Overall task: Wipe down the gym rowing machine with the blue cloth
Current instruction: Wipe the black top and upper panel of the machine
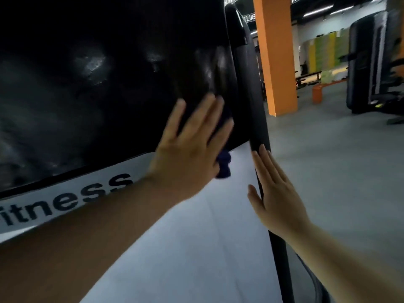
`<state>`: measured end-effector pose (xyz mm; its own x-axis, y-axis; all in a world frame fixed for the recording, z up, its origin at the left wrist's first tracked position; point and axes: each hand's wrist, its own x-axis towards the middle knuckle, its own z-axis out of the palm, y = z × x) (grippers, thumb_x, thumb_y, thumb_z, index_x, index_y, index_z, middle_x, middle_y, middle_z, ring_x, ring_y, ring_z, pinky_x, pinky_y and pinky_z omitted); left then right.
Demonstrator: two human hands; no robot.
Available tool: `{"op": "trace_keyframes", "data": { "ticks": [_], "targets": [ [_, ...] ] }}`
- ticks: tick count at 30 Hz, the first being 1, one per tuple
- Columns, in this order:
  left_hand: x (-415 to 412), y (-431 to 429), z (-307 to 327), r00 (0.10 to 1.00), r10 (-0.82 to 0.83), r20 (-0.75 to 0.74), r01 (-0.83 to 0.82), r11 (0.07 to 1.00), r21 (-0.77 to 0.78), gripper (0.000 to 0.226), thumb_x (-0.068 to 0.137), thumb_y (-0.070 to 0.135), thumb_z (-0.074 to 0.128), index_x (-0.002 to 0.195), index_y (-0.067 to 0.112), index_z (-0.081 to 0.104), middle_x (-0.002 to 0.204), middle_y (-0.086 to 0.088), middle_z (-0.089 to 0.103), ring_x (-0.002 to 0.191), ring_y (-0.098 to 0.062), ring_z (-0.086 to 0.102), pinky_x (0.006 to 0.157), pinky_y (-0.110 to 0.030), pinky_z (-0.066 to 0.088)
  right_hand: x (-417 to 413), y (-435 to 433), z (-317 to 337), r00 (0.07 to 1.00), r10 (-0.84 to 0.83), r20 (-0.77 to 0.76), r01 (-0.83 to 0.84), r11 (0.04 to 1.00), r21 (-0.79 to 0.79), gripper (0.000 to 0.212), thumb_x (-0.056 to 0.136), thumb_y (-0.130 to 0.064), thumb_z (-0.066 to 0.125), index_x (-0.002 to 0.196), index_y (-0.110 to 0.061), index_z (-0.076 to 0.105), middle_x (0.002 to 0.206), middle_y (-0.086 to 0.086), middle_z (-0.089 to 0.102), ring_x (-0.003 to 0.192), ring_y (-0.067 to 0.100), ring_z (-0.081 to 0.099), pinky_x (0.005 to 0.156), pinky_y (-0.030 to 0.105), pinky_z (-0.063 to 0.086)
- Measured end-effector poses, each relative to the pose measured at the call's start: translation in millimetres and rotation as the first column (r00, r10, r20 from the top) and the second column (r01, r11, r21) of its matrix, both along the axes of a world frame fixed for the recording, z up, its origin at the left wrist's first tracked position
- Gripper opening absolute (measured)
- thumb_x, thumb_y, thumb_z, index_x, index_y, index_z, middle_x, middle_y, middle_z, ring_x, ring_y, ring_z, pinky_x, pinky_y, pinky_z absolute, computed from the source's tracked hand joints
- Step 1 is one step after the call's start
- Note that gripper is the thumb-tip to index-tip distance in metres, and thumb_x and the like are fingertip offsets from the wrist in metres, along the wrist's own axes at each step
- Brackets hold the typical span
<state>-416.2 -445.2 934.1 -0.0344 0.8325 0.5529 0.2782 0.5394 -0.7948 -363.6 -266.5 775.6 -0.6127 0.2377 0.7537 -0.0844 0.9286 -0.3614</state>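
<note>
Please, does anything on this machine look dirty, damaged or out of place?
Only smears stand out: pale, cloudy patches on the glossy black panel, up and left of the left hand, which presses the blue cloth on it. They look like unwiped marks, or perhaps reflections; the blur hides which. Nothing looks broken or askew.

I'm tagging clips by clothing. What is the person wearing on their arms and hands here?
Nothing visible. The left hand and right hand are ungloved, with no rings, watch or bands showing, and no sleeve appears anywhere up to the frame edge. Motion blur could hide small items.
</note>
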Motion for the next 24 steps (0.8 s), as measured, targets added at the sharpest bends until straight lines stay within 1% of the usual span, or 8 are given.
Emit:
{"op": "trace_keyframes", "data": {
  "ticks": [3, 6, 9, 11, 14, 17, 19, 24],
  "targets": [
    [1, 27, 20, 0.995, 0.093, -0.033, -0.088, 0.988, 0.131, 0.076, 0.091, 0.053, 0.034, 0.153, 0.012, 0.024, 0.162, -0.017, 0.017, 0.150, -0.031, 0.012, 0.118, -0.050, -0.001, -1, -7, -8, 0.999, -0.014, -0.041, 0.011, 0.997, -0.078, 0.069, 0.098, -0.042, 0.032, 0.156, -0.026, -0.001, 0.166, -0.006, -0.001, 0.152, 0.011, 0.004, 0.118, 0.029, 0.017],
    [2, 43, -18, 1.000, 0.017, 0.014, -0.015, 0.989, -0.146, 0.068, 0.097, 0.048, 0.037, 0.153, 0.010, 0.027, 0.161, -0.014, 0.023, 0.149, -0.028, 0.019, 0.118, -0.047, 0.001, -1, -8, -19, 0.999, -0.021, -0.033, 0.017, 0.994, -0.104, 0.069, 0.099, -0.045, 0.031, 0.156, -0.026, -0.001, 0.165, -0.009, -0.002, 0.151, 0.007, 0.003, 0.118, 0.024, 0.010],
    [2, 34, -62, 0.993, 0.031, 0.112, 0.028, 0.872, -0.489, 0.061, 0.098, 0.043, 0.044, 0.149, 0.009, 0.039, 0.156, -0.011, 0.035, 0.146, -0.027, 0.027, 0.119, -0.047, 0.005, 7, -5, -32, 1.000, 0.004, 0.013, -0.002, 0.990, -0.143, 0.068, 0.099, -0.046, 0.033, 0.154, -0.031, -0.004, 0.162, -0.017, -0.009, 0.150, 0.002, -0.002, 0.117, 0.022, 0.009],
    [1, 26, -62, 0.994, 0.014, 0.110, 0.050, 0.829, -0.558, 0.055, 0.095, 0.038, 0.049, 0.143, 0.012, 0.049, 0.152, -0.008, 0.043, 0.143, -0.023, 0.034, 0.118, -0.046, 0.008, 13, -4, -37, 0.999, 0.021, 0.040, -0.015, 0.989, -0.148, 0.065, 0.101, -0.043, 0.034, 0.153, -0.033, -0.005, 0.160, -0.019, -0.011, 0.149, 0.001, -0.003, 0.117, 0.022, 0.008],
    [-2, 31, -25, 0.995, -0.086, 0.059, 0.102, 0.915, -0.389, 0.052, 0.090, 0.032, 0.038, 0.134, 0.014, 0.059, 0.144, -0.008, 0.053, 0.136, -0.022, 0.045, 0.115, -0.052, 0.011, 20, -2, -31, 0.998, 0.041, 0.052, -0.034, 0.991, -0.131, 0.067, 0.100, -0.040, 0.038, 0.153, -0.034, -0.003, 0.163, -0.015, -0.005, 0.151, 0.008, 0.003, 0.116, 0.024, 0.015],
    [0, 34, 13, 0.998, 0.051, -0.023, -0.054, 0.990, -0.129, 0.065, 0.092, 0.042, 0.023, 0.147, 0.014, 0.042, 0.156, -0.011, 0.036, 0.144, -0.024, 0.032, 0.116, -0.056, 0.003, 18, -2, -17, 0.998, 0.037, 0.046, -0.030, 0.990, -0.137, 0.067, 0.102, -0.035, 0.043, 0.155, -0.031, 0.002, 0.163, -0.013, -0.003, 0.151, 0.011, 0.008, 0.113, 0.024, 0.019],
    [2, 36, 6, 0.997, 0.070, -0.033, -0.072, 0.995, -0.062, 0.065, 0.093, 0.046, 0.025, 0.149, 0.014, 0.037, 0.158, -0.011, 0.031, 0.146, -0.025, 0.027, 0.116, -0.056, 0.001, 15, -2, -14, 0.999, 0.039, 0.024, -0.035, 0.987, -0.157, 0.067, 0.102, -0.031, 0.045, 0.156, -0.028, 0.005, 0.162, -0.015, -0.002, 0.151, 0.011, 0.010, 0.112, 0.022, 0.020],
    [5, 39, -92, 0.985, -0.039, 0.169, 0.095, 0.936, -0.338, 0.055, 0.094, 0.035, 0.047, 0.143, 0.009, 0.048, 0.151, -0.012, 0.043, 0.143, -0.027, 0.032, 0.119, -0.054, 0.006, 13, 11, -35, 0.995, 0.095, 0.025, -0.087, 0.975, -0.204, 0.069, 0.101, -0.030, 0.046, 0.154, -0.034, 0.002, 0.161, -0.018, 0.000, 0.148, 0.005, 0.015, 0.111, 0.017, 0.021]
  ]
}}
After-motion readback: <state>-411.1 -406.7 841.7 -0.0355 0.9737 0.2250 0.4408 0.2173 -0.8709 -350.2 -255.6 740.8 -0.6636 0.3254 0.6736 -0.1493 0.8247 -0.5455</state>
